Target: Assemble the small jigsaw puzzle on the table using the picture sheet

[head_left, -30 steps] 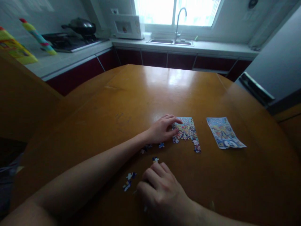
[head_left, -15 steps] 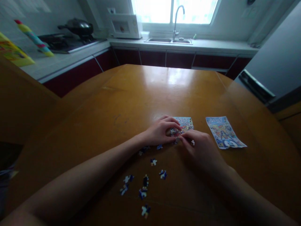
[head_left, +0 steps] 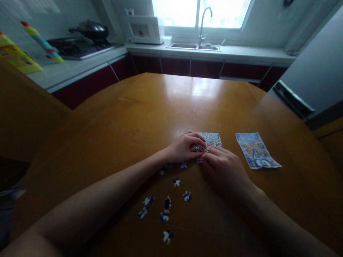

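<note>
A partly joined jigsaw puzzle (head_left: 213,137) with a light blue upper part lies flat on the wooden table. My left hand (head_left: 184,147) curves around its left side, fingers over the surface and thumb along the near edge, holding it. At the near right edge, my right hand (head_left: 223,162) has its fingers pinched together and pressed down; the puzzle piece at the fingertips is hidden now. Just below the fingers lies another small piece (head_left: 199,161). Nearer to me, loose pieces are scattered, among them a blue one (head_left: 183,165) and a white-and-blue one (head_left: 187,196).
A printed picture sheet (head_left: 255,150) lies on the table (head_left: 120,125) to the right of the puzzle. Several more loose pieces (head_left: 167,235) lie toward the near edge. Beyond the table are a counter with a sink (head_left: 184,46), a microwave (head_left: 144,30) and a pan (head_left: 92,30).
My right hand has moved in closer to the puzzle's edge, and the grey-backed piece between its fingertips has gone out of sight. My left hand has stayed on the puzzle.
</note>
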`<move>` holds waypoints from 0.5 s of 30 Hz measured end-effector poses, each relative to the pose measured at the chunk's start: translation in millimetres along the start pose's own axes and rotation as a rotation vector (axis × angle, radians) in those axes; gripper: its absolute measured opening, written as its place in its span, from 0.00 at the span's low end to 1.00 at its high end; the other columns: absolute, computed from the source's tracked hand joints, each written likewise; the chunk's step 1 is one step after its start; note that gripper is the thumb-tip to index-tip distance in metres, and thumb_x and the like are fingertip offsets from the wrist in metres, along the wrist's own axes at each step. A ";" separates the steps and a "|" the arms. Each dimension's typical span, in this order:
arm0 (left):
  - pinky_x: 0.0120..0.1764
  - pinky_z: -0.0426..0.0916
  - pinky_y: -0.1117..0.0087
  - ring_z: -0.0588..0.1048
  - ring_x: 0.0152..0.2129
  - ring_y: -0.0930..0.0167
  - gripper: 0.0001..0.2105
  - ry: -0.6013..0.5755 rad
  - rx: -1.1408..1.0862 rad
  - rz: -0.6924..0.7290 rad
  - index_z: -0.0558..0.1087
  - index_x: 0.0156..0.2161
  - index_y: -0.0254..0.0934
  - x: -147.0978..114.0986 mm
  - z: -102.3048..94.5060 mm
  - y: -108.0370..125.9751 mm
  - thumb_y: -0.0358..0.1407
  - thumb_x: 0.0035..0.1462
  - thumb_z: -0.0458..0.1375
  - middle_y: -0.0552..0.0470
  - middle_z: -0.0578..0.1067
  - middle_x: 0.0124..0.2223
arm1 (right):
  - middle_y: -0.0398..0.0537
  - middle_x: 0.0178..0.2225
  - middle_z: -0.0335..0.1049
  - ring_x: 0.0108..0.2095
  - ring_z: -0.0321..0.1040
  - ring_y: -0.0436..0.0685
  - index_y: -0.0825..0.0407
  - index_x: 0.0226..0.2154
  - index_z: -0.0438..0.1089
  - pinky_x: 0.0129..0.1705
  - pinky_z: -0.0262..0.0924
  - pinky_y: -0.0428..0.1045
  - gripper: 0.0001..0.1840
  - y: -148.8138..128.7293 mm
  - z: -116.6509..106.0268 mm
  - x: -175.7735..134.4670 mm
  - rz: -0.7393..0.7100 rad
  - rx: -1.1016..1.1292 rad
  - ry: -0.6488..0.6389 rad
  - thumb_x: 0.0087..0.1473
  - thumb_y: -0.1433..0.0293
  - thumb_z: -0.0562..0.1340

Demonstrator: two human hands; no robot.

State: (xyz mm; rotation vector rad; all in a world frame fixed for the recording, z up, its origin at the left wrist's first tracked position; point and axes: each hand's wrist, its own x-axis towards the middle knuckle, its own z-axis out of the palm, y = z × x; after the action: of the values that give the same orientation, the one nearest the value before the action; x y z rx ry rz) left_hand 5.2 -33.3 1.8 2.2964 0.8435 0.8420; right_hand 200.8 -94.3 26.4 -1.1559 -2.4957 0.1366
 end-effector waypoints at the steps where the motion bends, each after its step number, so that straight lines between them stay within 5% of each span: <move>1: 0.53 0.66 0.59 0.73 0.46 0.67 0.07 -0.001 0.000 -0.004 0.78 0.40 0.38 -0.1 0.1 -0.3 0.36 0.55 0.65 0.47 0.78 0.46 | 0.47 0.33 0.73 0.36 0.66 0.56 0.52 0.27 0.70 0.39 0.58 0.51 0.12 -0.4 0.3 0.3 -0.016 -0.015 -0.003 0.62 0.72 0.58; 15: 0.55 0.65 0.58 0.73 0.46 0.67 0.07 -0.024 0.008 0.011 0.78 0.41 0.41 -0.1 -1.1 1.3 0.35 0.55 0.65 0.49 0.78 0.45 | 0.47 0.32 0.74 0.37 0.67 0.56 0.52 0.27 0.71 0.39 0.60 0.51 0.10 -7.0 -1.7 -2.4 -0.041 0.026 -0.162 0.59 0.74 0.60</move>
State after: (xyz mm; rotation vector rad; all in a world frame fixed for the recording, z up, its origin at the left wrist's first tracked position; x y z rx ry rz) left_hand 4.8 -34.0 3.4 2.3152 0.8256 0.8162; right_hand 197.9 -100.8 29.0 -1.1226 -2.6477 0.2603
